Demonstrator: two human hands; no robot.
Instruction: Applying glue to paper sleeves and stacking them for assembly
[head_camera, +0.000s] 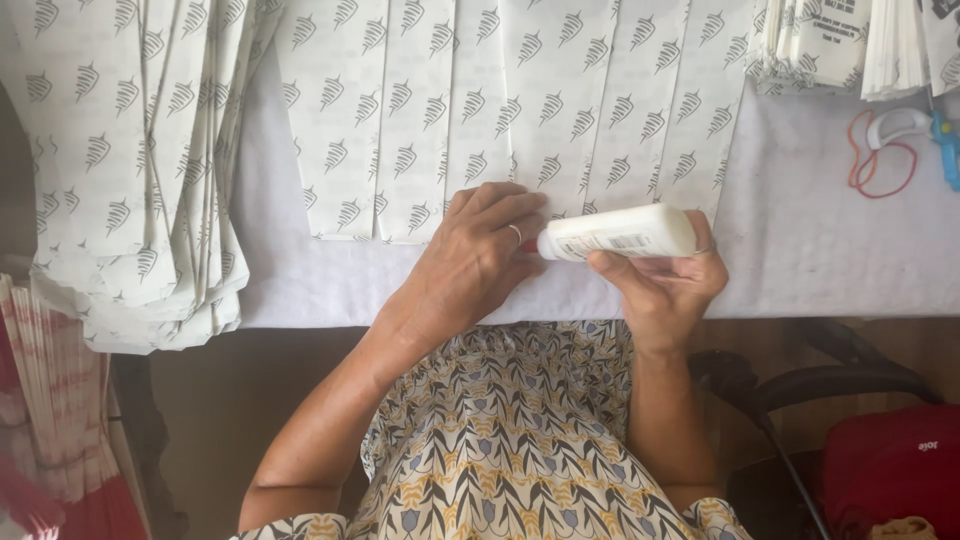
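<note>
Your right hand (665, 285) grips a white glue bottle (620, 232), held sideways, a pale label on its side, nozzle pointing left. Your left hand (470, 262), fingers loosely spread, presses flat on overlapped white printed sheets (520, 110); the nozzle tip seems to meet them, partly hidden. Far left, a stack of printed sheets (130, 170). Far right, orange rubber bands (880, 165).
</note>
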